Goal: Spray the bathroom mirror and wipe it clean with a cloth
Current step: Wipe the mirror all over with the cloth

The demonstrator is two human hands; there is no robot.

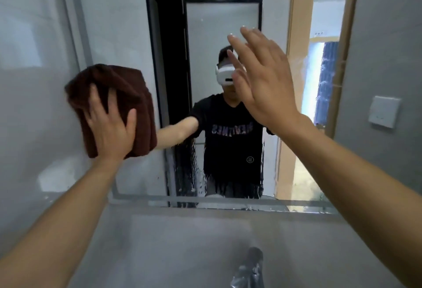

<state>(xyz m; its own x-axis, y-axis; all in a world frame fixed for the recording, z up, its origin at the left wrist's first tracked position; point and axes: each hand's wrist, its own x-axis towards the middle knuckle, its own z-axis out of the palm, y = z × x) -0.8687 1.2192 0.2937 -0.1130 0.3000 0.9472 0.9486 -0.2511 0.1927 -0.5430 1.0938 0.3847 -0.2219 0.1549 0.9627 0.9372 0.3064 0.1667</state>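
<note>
- The mirror [228, 43] already carries spray: streaks and droplets run down its lower band toward 6 o'clock, thickest over the dark reflected clothing just above the bottom edge. No spray bottle is in view, so I judge the spraying step done.
- Wiping is under way. The upper and middle glass reflects fairly cleanly, while the wet streaks at the bottom are not yet wiped; some haze also shows along the right edge near 3 o'clock.
- The left hand [109, 125] has its fingers spread and laid flat, palm pressing the brown cloth [109, 95] against the glass at about 9 o'clock of the view.
- The cloth lies bunched directly under that palm, with folds sticking out past the fingertips toward 12 o'clock and past the thumb toward 3 o'clock.
- The right hand [260, 82] is raised at about 1 o'clock, fingers straight and slightly fanned, holding nothing; whether it touches the glass I cannot tell.
- The cloth is well apart from the right hand, across the middle of the mirror.
- A light switch plate [384, 111] sits on the wall at 3 o'clock, and a faucet [251, 269] shows blurred at 6 o'clock.
- What I judge is left: bring the cloth down toward 5 o'clock through the streaked band and along the right edge.
</note>
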